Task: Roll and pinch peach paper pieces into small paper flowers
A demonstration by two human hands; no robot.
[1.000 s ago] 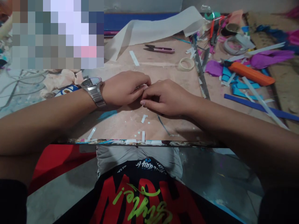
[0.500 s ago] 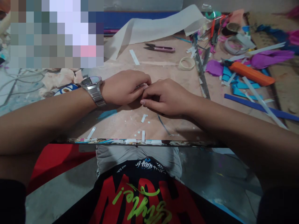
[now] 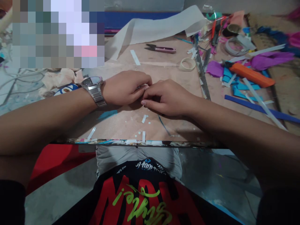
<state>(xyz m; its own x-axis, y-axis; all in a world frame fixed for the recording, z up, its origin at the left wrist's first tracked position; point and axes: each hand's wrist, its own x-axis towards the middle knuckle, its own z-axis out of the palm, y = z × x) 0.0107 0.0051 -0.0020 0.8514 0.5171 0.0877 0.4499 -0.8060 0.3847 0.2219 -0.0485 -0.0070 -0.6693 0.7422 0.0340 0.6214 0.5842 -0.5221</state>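
Observation:
Above the wooden board [image 3: 126, 125], near its front, my two hands meet with their fingertips touching. My left hand [image 3: 127, 87], with a metal watch [image 3: 95, 90] on its wrist, is closed, its fingers curled under and the thumb pressed toward them. My right hand [image 3: 167, 97] is closed too, thumb and forefinger bent together against the left fingertips. Whatever lies between the fingers is hidden. Just below the hands are a short white strip [image 3: 144, 118] and a thin dark strand [image 3: 164, 125]. A second white strip [image 3: 143, 136] lies at the board's edge.
Beyond the hands lie thread snips [image 3: 161, 49], a masking tape roll [image 3: 187, 64] and a long white sheet [image 3: 159, 29]. On the right are an orange cutter [image 3: 253, 74], a clear tape roll [image 3: 236, 45], a metal ruler [image 3: 202, 70] and coloured scraps. Peach fabric [image 3: 61, 79] lies left.
Both hands keep the same place and pose, fingertips together. The view has shifted only very slightly.

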